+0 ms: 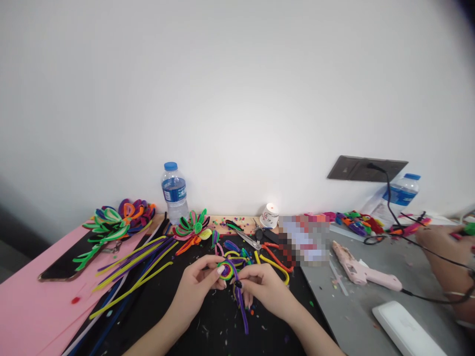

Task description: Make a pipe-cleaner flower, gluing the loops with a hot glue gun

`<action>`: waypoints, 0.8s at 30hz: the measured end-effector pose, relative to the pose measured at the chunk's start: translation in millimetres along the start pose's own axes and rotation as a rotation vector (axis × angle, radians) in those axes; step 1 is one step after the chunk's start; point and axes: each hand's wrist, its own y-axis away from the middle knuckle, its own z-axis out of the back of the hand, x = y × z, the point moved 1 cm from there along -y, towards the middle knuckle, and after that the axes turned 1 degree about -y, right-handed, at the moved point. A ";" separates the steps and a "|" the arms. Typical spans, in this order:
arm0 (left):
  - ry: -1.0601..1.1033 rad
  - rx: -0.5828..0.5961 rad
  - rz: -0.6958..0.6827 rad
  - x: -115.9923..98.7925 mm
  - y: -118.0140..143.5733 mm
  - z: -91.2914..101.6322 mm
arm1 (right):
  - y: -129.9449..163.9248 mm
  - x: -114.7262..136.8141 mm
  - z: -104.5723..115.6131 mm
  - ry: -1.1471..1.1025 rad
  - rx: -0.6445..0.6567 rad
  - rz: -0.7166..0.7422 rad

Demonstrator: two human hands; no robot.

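Note:
Between thumb and fingers, my left hand (pixel 202 278) grips a round coil of pipe cleaner (pixel 225 270) wound in green, yellow and purple. My right hand (pixel 261 287) pinches a purple pipe cleaner (pixel 243 311) right beside the coil; its loose end hangs down toward me. A small black thing shows at the right fingertips, too small to name. Both hands are close together over the black mat (pixel 178 316). Just behind them lie more bent pipe cleaners in purple, blue and yellow, partly hidden by the fingers.
Scissors (pixel 252 241), orange-handled pliers (pixel 276 257) and a paper cup (pixel 269 216) sit behind my hands. Loose pipe cleaners (pixel 137 267), a phone (pixel 63 262) and a water bottle (pixel 174 195) are left. Rightward lie a corded pink glue gun (pixel 365 273), a white box (pixel 404 329) and another person's hand (pixel 441 252).

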 end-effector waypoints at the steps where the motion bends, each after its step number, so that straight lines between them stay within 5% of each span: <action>1: 0.004 0.006 0.002 0.4 0.4 -0.3 | 0.0 -0.6 -0.8 -0.032 0.011 -0.008; 24: 0.102 0.047 0.067 3.4 7.8 -9.0 | -1.2 -3.4 -8.7 -0.181 0.022 -0.060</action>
